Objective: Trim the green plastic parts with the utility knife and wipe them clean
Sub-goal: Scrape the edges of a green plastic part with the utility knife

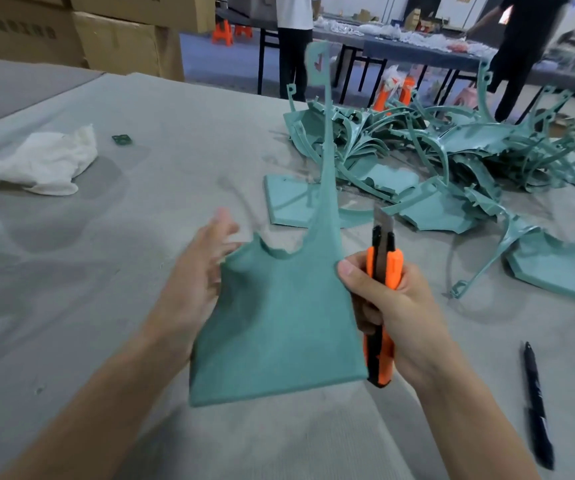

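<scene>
Grey table (175, 150), right hand (405, 306) gripping knife (392, 268)

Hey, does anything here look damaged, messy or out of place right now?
The green part held beside the utility knife has a ragged, jagged top edge, probably flash needing trimming. The other green parts lie in a tangled heap, and a small green scrap sits alone by the white cloth.

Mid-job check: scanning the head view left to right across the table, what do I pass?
From the left: white cloth → small green scrap → left hand → held green part → utility knife in the right hand → black pen.
</scene>
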Tool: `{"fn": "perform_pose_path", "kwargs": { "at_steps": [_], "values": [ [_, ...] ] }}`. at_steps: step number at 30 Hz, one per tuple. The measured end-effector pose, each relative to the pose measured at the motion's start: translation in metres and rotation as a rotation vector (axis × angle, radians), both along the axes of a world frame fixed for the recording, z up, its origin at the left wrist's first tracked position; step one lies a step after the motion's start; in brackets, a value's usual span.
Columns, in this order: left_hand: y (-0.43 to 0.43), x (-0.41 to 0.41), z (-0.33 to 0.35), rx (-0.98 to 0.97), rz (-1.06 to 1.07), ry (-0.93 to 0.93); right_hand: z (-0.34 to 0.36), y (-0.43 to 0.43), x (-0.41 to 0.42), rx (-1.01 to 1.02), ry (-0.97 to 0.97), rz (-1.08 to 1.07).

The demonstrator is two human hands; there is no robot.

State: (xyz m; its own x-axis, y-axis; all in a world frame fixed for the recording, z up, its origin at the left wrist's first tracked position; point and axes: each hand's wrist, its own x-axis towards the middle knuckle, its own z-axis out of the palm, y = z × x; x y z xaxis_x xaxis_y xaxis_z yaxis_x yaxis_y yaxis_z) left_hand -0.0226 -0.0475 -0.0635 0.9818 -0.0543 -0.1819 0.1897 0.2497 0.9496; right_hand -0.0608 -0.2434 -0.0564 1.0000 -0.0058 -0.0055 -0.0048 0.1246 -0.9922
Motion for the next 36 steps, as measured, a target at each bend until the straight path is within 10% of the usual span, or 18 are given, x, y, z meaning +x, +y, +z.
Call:
{"fn": "perform_pose_path", "kwargs": {
  "at_steps": [4,17,30,33,36],
  "values": [
    [0.022,-0.004,0.005,-0.471,-0.37,0.188,0.002,-0.003,0.0,0.149,0.043,-0.031],
    [0.006,-0.005,-0.009,-0.212,-0.539,-0.151,0.001,-0.012,0.004,0.019,-0.096,-0.3],
    [-0.005,-0.002,-0.013,-0.15,-0.212,-0.297,0.003,-0.016,0.003,0.148,-0.1,-0.094],
    [-0.001,-0.004,-0.004,0.152,0.186,-0.632,0.008,-0.023,0.005,0.267,-0.099,-0.137],
    [0.007,-0.005,-0.009,0.871,0.304,-1.165,0.009,-0.027,0.005,0.298,-0.034,-0.098]
  ]
}}
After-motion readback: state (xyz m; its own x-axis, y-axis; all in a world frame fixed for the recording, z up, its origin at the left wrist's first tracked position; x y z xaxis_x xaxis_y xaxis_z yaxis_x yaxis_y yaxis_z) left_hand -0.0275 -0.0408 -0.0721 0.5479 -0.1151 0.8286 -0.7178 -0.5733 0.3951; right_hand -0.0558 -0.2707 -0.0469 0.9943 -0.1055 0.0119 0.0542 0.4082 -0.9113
